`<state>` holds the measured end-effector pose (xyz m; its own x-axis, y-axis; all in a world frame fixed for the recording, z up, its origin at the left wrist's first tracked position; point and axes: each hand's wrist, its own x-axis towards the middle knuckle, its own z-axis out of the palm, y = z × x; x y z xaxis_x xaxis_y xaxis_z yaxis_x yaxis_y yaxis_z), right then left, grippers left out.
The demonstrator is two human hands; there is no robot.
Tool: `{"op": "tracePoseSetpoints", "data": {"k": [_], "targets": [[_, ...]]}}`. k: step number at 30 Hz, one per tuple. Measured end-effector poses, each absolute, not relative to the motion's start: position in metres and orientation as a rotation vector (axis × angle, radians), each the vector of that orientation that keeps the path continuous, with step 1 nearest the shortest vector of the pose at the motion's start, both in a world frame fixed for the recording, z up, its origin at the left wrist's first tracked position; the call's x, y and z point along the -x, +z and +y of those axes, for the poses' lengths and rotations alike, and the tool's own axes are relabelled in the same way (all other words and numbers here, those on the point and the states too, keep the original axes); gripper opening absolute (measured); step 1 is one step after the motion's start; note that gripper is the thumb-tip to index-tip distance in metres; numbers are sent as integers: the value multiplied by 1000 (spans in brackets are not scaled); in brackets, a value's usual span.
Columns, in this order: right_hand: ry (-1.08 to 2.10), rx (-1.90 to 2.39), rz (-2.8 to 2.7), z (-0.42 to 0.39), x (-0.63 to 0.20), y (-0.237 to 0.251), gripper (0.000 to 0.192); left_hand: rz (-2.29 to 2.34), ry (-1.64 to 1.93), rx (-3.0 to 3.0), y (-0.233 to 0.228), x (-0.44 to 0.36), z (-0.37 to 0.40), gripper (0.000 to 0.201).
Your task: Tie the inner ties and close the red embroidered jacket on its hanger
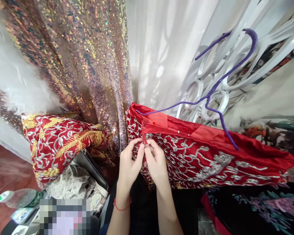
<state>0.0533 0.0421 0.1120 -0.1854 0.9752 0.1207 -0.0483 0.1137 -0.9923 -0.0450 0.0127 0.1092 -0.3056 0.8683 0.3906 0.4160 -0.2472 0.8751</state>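
Note:
A red garment [198,156] with silver and gold embroidery and a shiny red lining lies in front of me, partly across my lap. A purple hanger [212,91] has its arms inside the garment's open edge, its hook pointing up and away. My left hand [132,160] and my right hand [155,160] meet at the garment's left part. Their thumbs and fingertips are closed in a pinch on a narrow red cord [143,132] at its edge. The fingers partly hide that spot.
A sequined curtain [88,58] and a white curtain [159,52] hang ahead. White scrollwork [225,85] stands at right. Another embroidered red cloth [63,140], a black case [91,168] and a plastic bottle [22,198] lie at left. Black floral fabric [267,205] is lower right.

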Motion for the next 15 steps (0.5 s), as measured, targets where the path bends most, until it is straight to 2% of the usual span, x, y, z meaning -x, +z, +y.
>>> {"op": "tracePoseSetpoints", "data": {"k": [4, 9, 15], "targets": [[1466, 914, -1308, 42, -54, 114, 19, 1602, 1654, -1514, 118, 44, 19, 18], [1384, 884, -1269, 46, -55, 115, 20, 1554, 1628, -1572, 120, 48, 23, 12], [1424, 903, -1130, 44, -51, 115, 33, 1634, 1698, -1519, 121, 45, 23, 9]]}}
